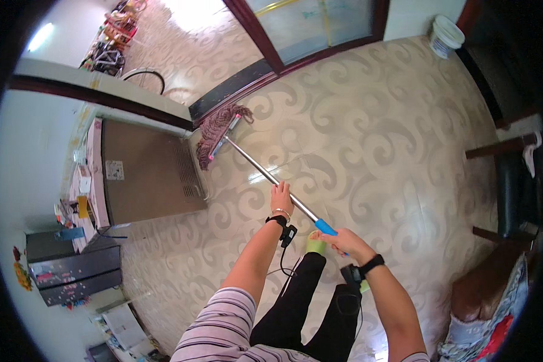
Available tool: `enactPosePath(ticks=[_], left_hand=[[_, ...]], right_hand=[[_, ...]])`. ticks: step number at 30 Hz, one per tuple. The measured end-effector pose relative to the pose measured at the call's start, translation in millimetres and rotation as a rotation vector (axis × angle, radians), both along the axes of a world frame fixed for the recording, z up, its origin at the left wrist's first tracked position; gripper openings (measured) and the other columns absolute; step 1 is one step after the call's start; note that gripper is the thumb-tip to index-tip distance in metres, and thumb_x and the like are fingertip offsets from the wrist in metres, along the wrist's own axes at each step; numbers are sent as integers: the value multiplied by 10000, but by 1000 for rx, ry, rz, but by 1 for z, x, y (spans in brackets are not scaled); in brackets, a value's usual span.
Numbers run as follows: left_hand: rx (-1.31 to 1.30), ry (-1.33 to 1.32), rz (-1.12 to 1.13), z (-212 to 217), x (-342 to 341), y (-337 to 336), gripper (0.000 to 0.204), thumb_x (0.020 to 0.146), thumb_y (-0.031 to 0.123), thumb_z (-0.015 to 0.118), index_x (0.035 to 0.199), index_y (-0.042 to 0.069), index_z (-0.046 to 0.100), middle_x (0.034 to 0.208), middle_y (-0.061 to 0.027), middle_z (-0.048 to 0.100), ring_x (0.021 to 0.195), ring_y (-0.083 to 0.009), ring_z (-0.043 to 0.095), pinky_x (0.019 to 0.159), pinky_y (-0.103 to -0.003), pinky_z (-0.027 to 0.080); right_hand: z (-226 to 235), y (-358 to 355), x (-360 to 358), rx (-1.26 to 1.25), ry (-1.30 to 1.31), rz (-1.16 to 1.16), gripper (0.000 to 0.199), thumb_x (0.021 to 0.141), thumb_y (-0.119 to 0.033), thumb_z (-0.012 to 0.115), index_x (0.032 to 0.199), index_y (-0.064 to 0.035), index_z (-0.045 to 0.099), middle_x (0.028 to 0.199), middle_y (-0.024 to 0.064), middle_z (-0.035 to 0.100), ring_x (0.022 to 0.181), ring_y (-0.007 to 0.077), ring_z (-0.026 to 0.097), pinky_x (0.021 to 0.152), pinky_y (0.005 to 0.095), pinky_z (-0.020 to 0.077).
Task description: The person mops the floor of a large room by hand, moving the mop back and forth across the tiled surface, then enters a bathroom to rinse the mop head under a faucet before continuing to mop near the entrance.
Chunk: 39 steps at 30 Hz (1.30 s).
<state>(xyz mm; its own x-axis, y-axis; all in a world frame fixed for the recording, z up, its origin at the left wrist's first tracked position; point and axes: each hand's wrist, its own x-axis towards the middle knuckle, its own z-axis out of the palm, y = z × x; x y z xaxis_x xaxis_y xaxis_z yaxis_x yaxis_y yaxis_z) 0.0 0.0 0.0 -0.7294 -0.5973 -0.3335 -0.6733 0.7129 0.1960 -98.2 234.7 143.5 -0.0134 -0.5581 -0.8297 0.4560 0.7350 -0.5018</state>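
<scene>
At eleven o'clock, near the doorsill [232,90], mop head [216,131] is resting on floor [356,120] | left fingers [279,190] gripping metal pole [253,161], right fingers [336,240] clasping blue handle [325,227] | apparently mopping; next stroke needing two-handed guiding

Mop head [213,134]: was purplish-brn
Pole [252,160]: was silv.
Grip [325,227]: was blue
Floor [374,163]: was beige w/ gry swirls
Shirt [220,318]: was lt, dk-striped

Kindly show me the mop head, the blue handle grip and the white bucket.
Mop head [210,133], head view: on its purplish strands.
Blue handle grip [324,227], head view: near its upper end.
White bucket [440,46], head view: on its side.
</scene>
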Motion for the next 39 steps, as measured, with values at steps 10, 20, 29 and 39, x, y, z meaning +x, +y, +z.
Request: enactPosePath(ticks=[10,20,29,39], left_hand=[[-11,-101,-449,-19,8,174,801,635,303,677,1319,126,301,1184,-149,472,1140,-333,396,962,-370,314],[887,-508,-1005,82,47,649,271,774,297,546,998,150,586,770,-122,623,752,-300,607,684,-379,486],[737,-649,-1716,126,142,821,88,660,184,635,716,118,652,740,-64,645,725,-220,624,568,-382,494],[540,-417,-1481,25,-2,691,104,620,184,634,632,92,588,681,-80,575,626,-241,560,540,-364,444]], right_hand=[[72,309,29,221,41,-87,285,769,-309,607,696,-47,524,508,-19,441,399,72,384,369,237,296],[256,717,236,663,215,-100,340,742,-297,657,945,-38,571,779,137,626,646,274,560,591,359,455],[340,758,341,737,-259,-371,501,750,-455,591,1056,-60,553,895,112,627,722,242,590,608,351,475],[256,685,205,686,-341,-475,338,717,-233,650,932,8,553,797,195,603,729,333,570,608,386,440]])
